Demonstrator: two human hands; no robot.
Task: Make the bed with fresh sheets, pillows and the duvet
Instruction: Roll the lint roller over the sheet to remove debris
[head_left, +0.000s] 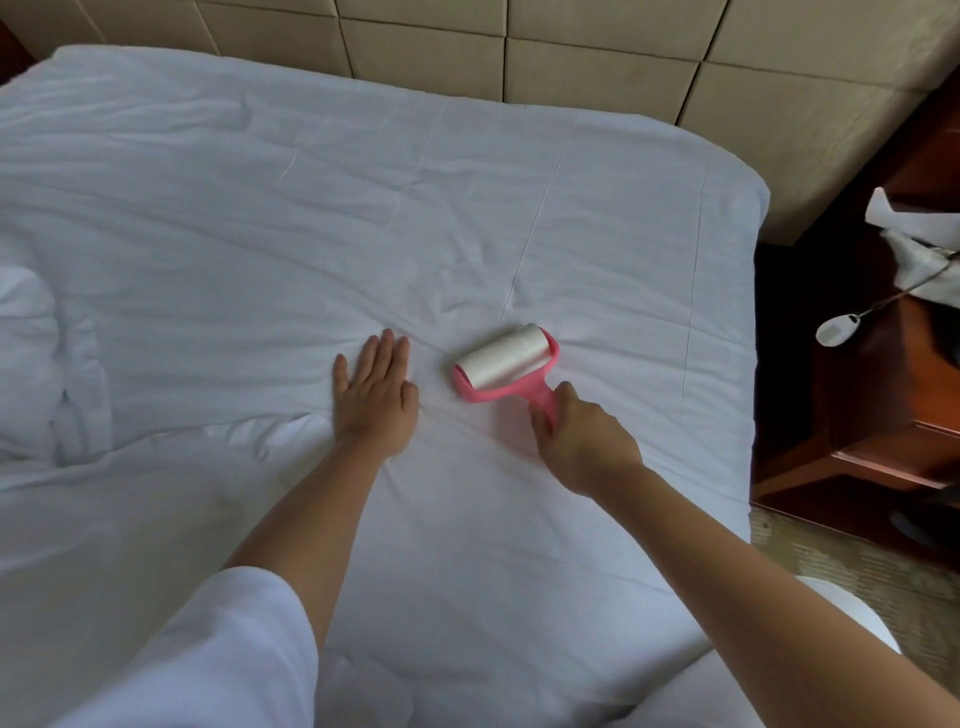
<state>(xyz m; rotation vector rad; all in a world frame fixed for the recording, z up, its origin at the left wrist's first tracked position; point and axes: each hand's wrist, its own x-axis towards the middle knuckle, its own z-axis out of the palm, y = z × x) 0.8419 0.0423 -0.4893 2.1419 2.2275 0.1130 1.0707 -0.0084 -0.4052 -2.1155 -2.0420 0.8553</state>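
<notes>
A white sheet (363, 208) covers the mattress, creased with fold lines. My left hand (375, 395) lies flat on it, fingers straight, pressing the cloth. Just to its right my right hand (582, 431) grips the pink handle of a lint roller (501, 364), whose white roll rests on the sheet. A bunched white duvet (47, 374) lies at the left edge of the bed.
A padded beige headboard (571, 57) runs along the far side. To the right of the bed stands a dark wooden nightstand (883, 415) with crumpled white paper (914, 239) and a white corded device (837, 329). Patterned carpet (852, 566) shows at the lower right.
</notes>
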